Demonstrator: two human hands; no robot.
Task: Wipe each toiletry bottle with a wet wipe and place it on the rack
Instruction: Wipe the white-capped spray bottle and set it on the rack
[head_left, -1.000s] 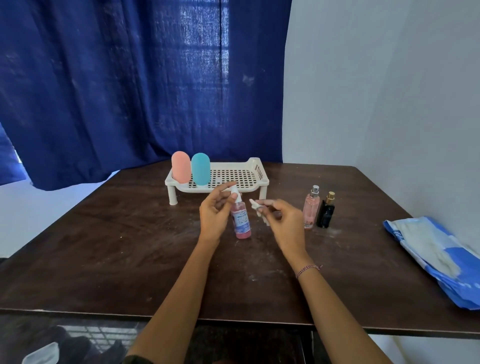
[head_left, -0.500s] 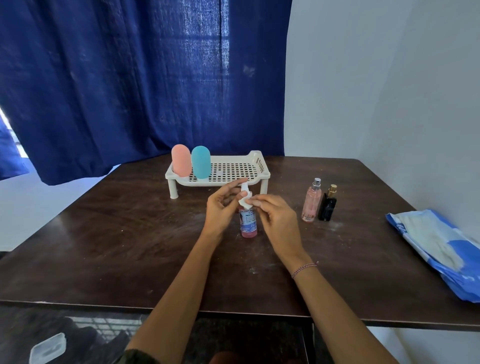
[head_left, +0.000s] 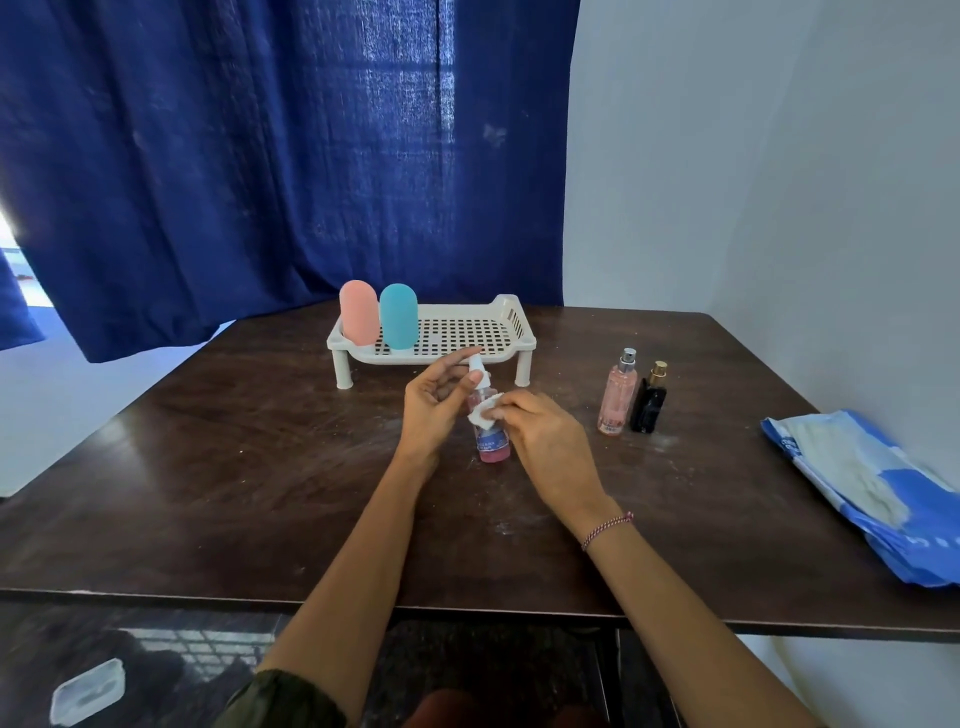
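Your left hand (head_left: 434, 402) has its fingers pinched on the white top of the pink spray bottle (head_left: 492, 441), which stands upright on the bench (head_left: 234, 467) just in front of the rack (head_left: 511, 325). Your right hand (head_left: 545, 436) presses a small folded wipe (head_left: 484, 415) against the bottle's upper body, fingers closed on it. Pink capsule (head_left: 358, 312) and teal capsule (head_left: 398, 316) already sit on the rack's left end. Two more bottles, pink perfume (head_left: 618, 395) and black perfume (head_left: 649, 400), stand off to the right.

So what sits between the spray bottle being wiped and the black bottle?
In the head view, the right hand with the wipe, then the pink perfume bottle, beside the black bottle.
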